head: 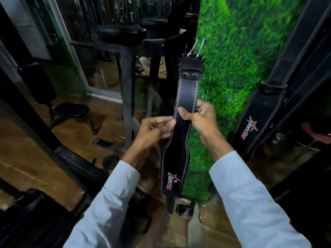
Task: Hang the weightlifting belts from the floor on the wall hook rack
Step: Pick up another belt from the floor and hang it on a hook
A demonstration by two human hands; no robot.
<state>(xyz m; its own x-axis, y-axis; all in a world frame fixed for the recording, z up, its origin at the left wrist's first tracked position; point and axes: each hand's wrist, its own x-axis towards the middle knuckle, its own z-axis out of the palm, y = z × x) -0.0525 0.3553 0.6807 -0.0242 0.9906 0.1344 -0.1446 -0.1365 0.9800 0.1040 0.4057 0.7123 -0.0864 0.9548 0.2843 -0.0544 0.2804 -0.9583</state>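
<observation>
Head view: the black leather belt [186, 97] hangs vertically in front of me, buckle end up. It has white stitching along both edges, two dark rivets below a folded leather loop, and a metal buckle [196, 49] with two prongs at the top. The lower section widens and carries a red-and-white star logo. Its bottom end hangs just above the floor [75, 138].

My right hand [200, 120] grips the narrow strap section, thumb across the front face, fingers wrapped behind the right edge. My left hand [154, 129] pinches the left edge of the strap just below, fingers curled narrow. Both sleeves are light blue.

Behind the belt stands a wall covered in artificial grass [241, 59]. A second belt [265, 111] with the same logo hangs to the right against that wall. Black gym machine frames [128, 90] and a padded bench [71, 109] stand at left on the brown wood-patterned floor.
</observation>
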